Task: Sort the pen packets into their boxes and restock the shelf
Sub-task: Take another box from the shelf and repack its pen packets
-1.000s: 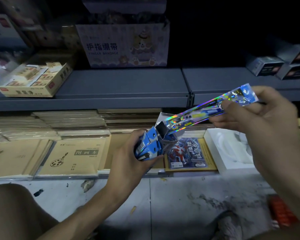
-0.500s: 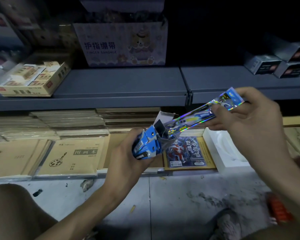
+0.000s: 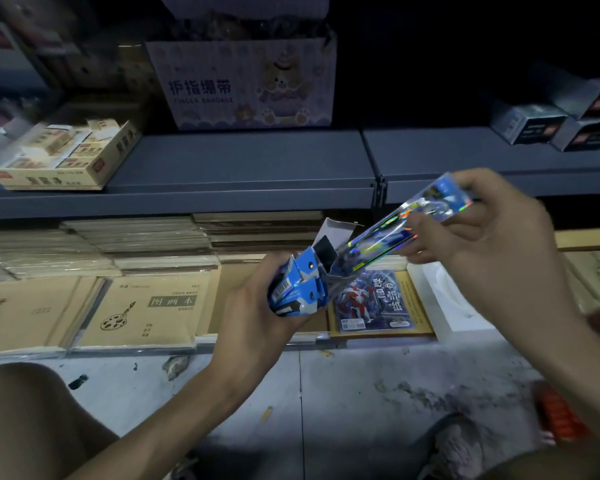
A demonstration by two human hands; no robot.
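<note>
My left hand [image 3: 257, 317] grips a blue and white pen box [image 3: 300, 287], tilted with its open flap end pointing up and to the right. My right hand [image 3: 482, 244] pinches the upper end of a long holographic pen packet [image 3: 388, 233]. The packet's lower end sits inside the box's open mouth. Both hands are held in front of the lower shelf, above the floor.
A grey shelf [image 3: 243, 168] carries a tan eraser box [image 3: 63, 157], a finger bandage carton [image 3: 246, 81] and grey boxes [image 3: 561, 123]. Below lie brown sketch books [image 3: 142, 310], a blue coloured-paper pack [image 3: 371, 299] and a white tray [image 3: 444, 306]. An orange object [image 3: 558, 414] lies on the floor.
My right hand has moved left and down, pushing the holographic packet further into the open box. My left hand has kept the box nearly still.
</note>
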